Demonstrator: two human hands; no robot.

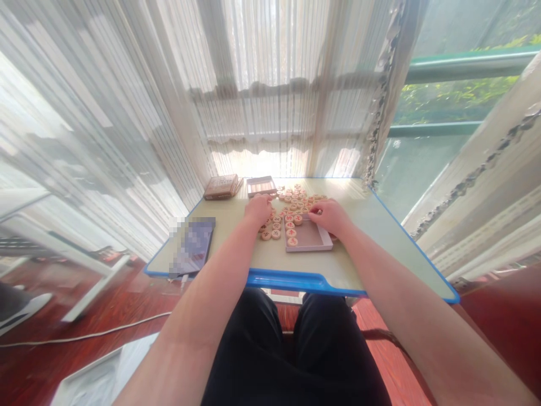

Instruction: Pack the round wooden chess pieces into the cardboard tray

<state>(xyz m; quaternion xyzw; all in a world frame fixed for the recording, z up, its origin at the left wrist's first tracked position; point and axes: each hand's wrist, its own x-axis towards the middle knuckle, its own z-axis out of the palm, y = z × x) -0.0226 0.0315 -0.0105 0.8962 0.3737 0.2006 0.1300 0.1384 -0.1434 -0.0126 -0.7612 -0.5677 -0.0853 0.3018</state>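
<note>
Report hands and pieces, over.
Left hand on round wooden red-marked discs; grip unclear. Right hand over shallow rectangular tray, far corner. Dark phone lies left, apart.

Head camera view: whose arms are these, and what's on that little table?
No machine here: a person wears a camera on the head, looking down at their own arms. The left hand and right hand rest among round wooden game pieces on a blue-rimmed table. The right hand lies over a shallow tray holding a few pieces. A phone lies at the left. Whether the fingers grip a piece is too small to tell.
</note>
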